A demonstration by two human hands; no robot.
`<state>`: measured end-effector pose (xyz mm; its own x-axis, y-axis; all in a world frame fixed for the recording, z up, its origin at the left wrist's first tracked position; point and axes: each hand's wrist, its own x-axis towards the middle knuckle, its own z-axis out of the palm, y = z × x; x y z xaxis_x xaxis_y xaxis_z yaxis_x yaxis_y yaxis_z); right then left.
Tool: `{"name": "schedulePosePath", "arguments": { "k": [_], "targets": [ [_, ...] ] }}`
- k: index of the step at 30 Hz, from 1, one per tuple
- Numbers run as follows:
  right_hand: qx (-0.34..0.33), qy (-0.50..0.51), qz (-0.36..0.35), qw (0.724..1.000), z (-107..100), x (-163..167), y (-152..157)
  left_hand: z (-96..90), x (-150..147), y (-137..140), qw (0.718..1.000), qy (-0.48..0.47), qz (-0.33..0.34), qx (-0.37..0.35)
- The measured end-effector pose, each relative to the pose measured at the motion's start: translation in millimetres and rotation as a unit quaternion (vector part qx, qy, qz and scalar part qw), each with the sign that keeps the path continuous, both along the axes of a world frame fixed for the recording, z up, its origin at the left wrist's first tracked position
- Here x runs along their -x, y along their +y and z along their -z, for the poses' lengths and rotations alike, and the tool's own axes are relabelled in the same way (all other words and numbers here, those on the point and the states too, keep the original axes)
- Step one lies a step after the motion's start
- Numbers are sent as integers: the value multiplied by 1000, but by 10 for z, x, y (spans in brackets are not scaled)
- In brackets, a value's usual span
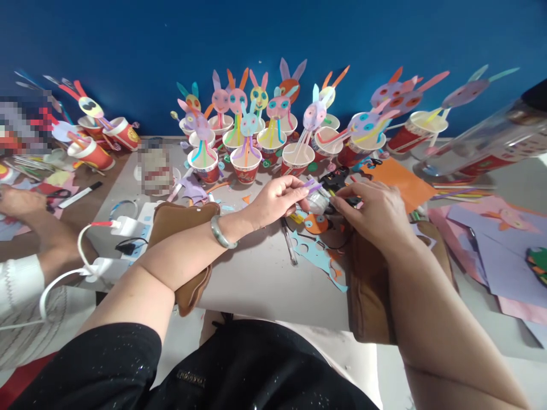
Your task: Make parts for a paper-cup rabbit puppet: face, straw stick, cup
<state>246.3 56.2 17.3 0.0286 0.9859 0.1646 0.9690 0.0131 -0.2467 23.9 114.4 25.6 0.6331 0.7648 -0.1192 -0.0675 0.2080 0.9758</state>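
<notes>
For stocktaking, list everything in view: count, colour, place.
strip: at least one, purple, centre
cup figures: over a dozen, multicoloured, back
scraps: uncounted, mixed colours, centre
sheet: one, orange, back right
papers: several, pink and purple, right
pen: one, dark, centre
marker: one, white, left
bottle: one, clear, far right
pads: two, brown, either side
chargers: two, white, left
table: one, grey, beneath
co-worker's sleeve: one, white, left edge
left grip: one, bare, holding strip
right grip: one, bare, centre

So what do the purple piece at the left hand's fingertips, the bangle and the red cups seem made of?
Purple piece: perhaps matte paper, thin and evenly coloured, though too small to be sure.
Bangle: likely polished stone or glass, smooth and grey-green.
Red cups: apparently coated paper, with printed sides and pale insides.
</notes>
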Motion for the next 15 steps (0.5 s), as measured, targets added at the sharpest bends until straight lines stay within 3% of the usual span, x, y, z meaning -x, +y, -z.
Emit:
{"name": "schedulePosePath", "arguments": {
  "k": [3,9,15],
  "targets": [
    [-6,36,15,999,23,16,29,-14,-10,3,1000,-9,-23,7],
    [137,-32,-5,990,64,32,52,-43,4,20,999,-22,-47,9],
    [169,-82,-32,982,122,65,47,-43,20,35,998,-33,-55,-1]
  ]
}}
